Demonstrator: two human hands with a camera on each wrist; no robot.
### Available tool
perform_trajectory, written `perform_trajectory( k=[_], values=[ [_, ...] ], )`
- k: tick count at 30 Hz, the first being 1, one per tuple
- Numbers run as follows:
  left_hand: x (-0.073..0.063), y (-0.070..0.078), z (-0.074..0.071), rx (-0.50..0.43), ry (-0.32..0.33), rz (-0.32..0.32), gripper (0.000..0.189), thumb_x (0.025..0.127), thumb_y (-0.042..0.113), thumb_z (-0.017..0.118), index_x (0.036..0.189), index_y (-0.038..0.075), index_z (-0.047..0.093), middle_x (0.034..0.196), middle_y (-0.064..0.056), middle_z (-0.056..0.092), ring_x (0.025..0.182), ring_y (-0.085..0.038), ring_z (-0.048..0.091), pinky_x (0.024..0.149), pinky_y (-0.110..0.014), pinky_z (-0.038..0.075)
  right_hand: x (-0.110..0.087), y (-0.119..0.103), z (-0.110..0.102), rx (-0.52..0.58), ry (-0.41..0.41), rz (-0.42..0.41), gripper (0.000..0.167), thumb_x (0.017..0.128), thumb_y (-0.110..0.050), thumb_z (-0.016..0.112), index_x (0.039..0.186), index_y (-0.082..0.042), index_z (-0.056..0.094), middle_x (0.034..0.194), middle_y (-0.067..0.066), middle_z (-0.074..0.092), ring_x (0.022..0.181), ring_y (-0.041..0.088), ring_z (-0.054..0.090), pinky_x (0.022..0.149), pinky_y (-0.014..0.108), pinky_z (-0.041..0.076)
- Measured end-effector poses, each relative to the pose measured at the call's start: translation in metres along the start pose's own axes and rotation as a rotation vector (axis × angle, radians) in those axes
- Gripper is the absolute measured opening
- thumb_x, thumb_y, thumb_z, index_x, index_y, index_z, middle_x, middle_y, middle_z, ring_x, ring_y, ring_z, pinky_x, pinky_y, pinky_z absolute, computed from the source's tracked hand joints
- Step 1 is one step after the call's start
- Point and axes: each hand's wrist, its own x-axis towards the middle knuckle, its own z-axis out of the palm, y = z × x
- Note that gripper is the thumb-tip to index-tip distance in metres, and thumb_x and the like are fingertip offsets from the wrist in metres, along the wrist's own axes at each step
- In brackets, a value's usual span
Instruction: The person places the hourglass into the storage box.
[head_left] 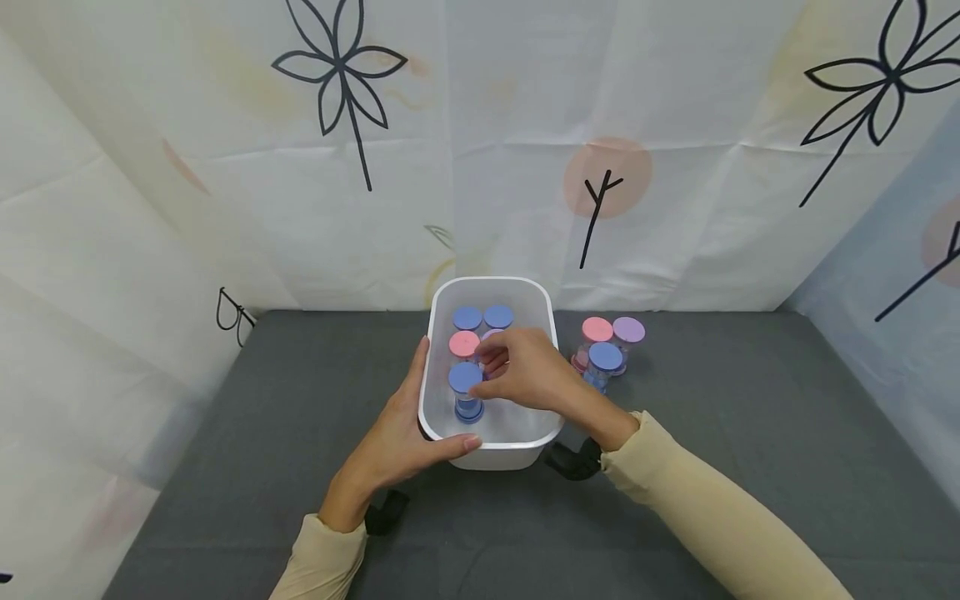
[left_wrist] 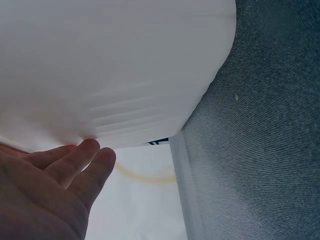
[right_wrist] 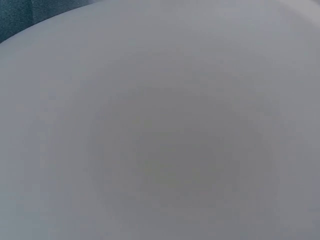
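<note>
A white plastic bin (head_left: 491,457) stands on the dark cloth. My left hand (head_left: 401,437) steadies its near left corner, thumb lying on the front rim. In the left wrist view, straight fingers (left_wrist: 80,167) rest against the outer wall. Inside the bin, my right hand (head_left: 528,371) pinches an upright blue sand timer (head_left: 467,379) by its top cap, thumb at the cap's near edge. Behind it are a pink sand timer (head_left: 464,343), two more blue ones (head_left: 483,317) and a purple one (head_left: 491,333), partly hidden by the hand. The right wrist view shows only a pale, blurred bin wall (right_wrist: 165,140).
Right of the bin, a pink sand timer (head_left: 597,330), a purple sand timer (head_left: 628,330) and a blue sand timer (head_left: 604,358) stand close together on the dark cloth (head_left: 712,400). A patterned white curtain (head_left: 510,208) hangs behind the table.
</note>
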Motion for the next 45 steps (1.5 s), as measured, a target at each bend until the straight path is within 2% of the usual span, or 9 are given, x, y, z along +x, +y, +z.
perform_trajectory(
  k=[5,12,20,28,34,41,45],
  values=[
    [0.001,-0.001,0.000,-0.004,-0.002,-0.002,0.128,0.076,0.030,0.091,0.164,0.031,-0.003,0.155,-0.003,0.039,0.124,-0.024,0.056,0.099,-0.057,0.047,-0.007,0.003,-0.008,0.048,0.017,-0.015,0.049,0.074,-0.017,0.092,0.115,0.003,0.073,0.097,0.010,0.072,0.086,0.019,0.071,0.078,0.030,0.058],
    [0.002,0.001,0.000,-0.011,-0.002,0.017,0.130,0.074,0.030,0.092,0.164,0.027,-0.001,0.154,-0.010,0.041,0.123,-0.026,0.057,0.099,-0.059,0.046,-0.019,0.010,-0.024,0.123,0.051,-0.011,0.051,0.075,-0.016,0.092,0.119,0.001,0.072,0.104,0.008,0.072,0.091,0.021,0.072,0.083,0.034,0.058],
    [0.003,0.001,-0.001,-0.018,-0.007,0.032,0.130,0.074,0.030,0.093,0.164,0.027,0.000,0.157,-0.006,0.038,0.127,-0.026,0.054,0.101,-0.059,0.044,-0.038,0.019,-0.046,0.251,0.084,-0.030,0.052,0.076,-0.011,0.090,0.121,0.005,0.069,0.107,0.012,0.071,0.094,0.022,0.070,0.088,0.039,0.056],
    [0.002,0.000,-0.001,-0.005,0.004,0.043,0.129,0.073,0.031,0.093,0.164,0.031,0.002,0.155,-0.005,0.041,0.125,-0.024,0.056,0.100,-0.060,0.044,-0.060,0.036,-0.067,0.295,0.134,0.011,0.050,0.077,-0.009,0.089,0.120,0.005,0.069,0.109,0.017,0.070,0.095,0.027,0.070,0.084,0.029,0.056],
    [0.002,0.000,-0.001,-0.002,0.002,0.025,0.130,0.072,0.032,0.094,0.164,0.030,0.001,0.155,-0.003,0.041,0.125,-0.021,0.055,0.101,-0.057,0.044,-0.074,0.057,-0.074,0.346,0.160,0.072,0.051,0.078,-0.009,0.089,0.122,0.004,0.067,0.114,0.019,0.069,0.100,0.030,0.070,0.085,0.030,0.056],
    [0.002,0.002,-0.001,0.007,-0.002,0.019,0.129,0.073,0.034,0.093,0.164,0.030,0.002,0.155,-0.004,0.041,0.124,-0.018,0.056,0.100,-0.055,0.046,-0.085,0.081,-0.077,0.242,0.241,0.100,0.052,0.082,-0.013,0.087,0.124,0.006,0.065,0.118,0.019,0.068,0.101,0.030,0.069,0.084,0.023,0.055],
    [0.002,0.003,0.000,0.002,-0.009,0.023,0.129,0.073,0.033,0.093,0.164,0.029,0.001,0.156,-0.005,0.040,0.124,-0.019,0.056,0.100,-0.056,0.047,-0.090,0.090,-0.076,0.220,0.288,0.122,0.051,0.082,-0.014,0.087,0.124,0.006,0.065,0.119,0.019,0.068,0.100,0.029,0.070,0.082,0.021,0.054]
  ],
)
